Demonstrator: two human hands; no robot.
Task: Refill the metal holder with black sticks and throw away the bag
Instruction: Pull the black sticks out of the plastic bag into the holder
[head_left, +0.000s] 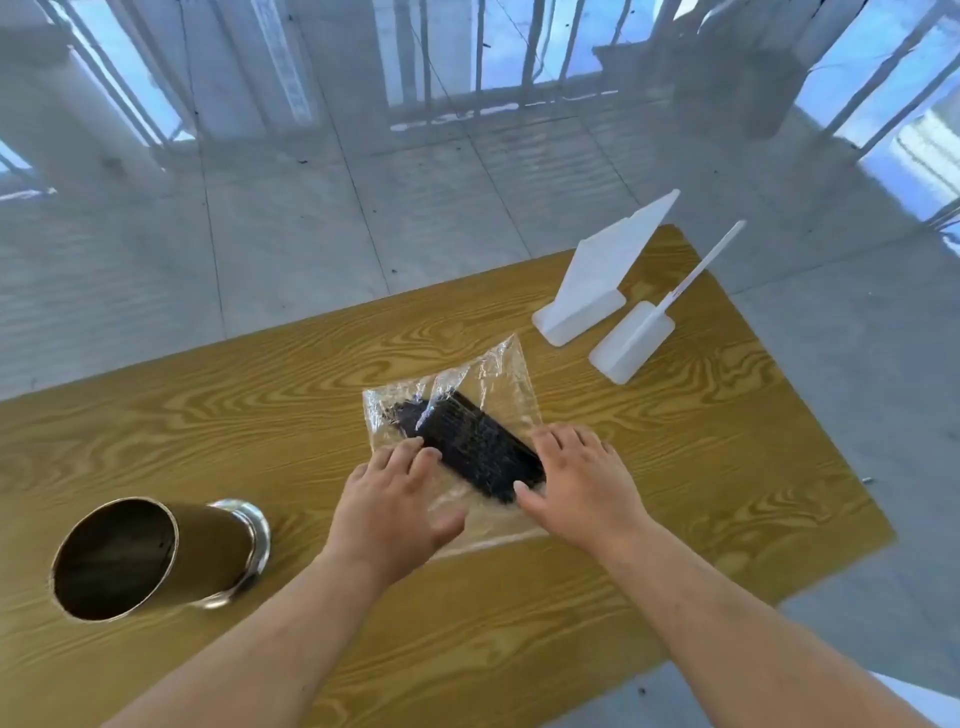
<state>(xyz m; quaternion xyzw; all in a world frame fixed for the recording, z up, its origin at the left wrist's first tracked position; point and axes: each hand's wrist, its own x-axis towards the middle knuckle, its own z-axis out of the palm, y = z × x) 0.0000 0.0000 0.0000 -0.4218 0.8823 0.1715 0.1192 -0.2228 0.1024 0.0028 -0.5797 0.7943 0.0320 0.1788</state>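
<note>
Pinning the bag: the clear bag (498, 374) is laid flat mid-counter (260, 389) and pressed down from the near side by both hands, probably so the opening can be found.
Left grip (389, 499): flat and relaxed, fingers rested on the bag's left edge beside the black sticks (478, 447). Nothing looks pinched.
Right grip (576, 483): spread open, laid over the near-right end of the bundle, thumb touching the stick ends.
Sticks: all seem to be sealed inside, lying diagonally.
Holder: the metal holder (156, 556) is stood toward the counter's front-left corner, well apart from the bag, mouth up. It looks empty, but it's dark inside.
Other stuff: two white plastic stands (597, 275) are parked near the far-right corner, out of the way.
In the way: nothing is sat between bag and holder, so only the plastic itself has to be dealt with. No bin can be seen.
</note>
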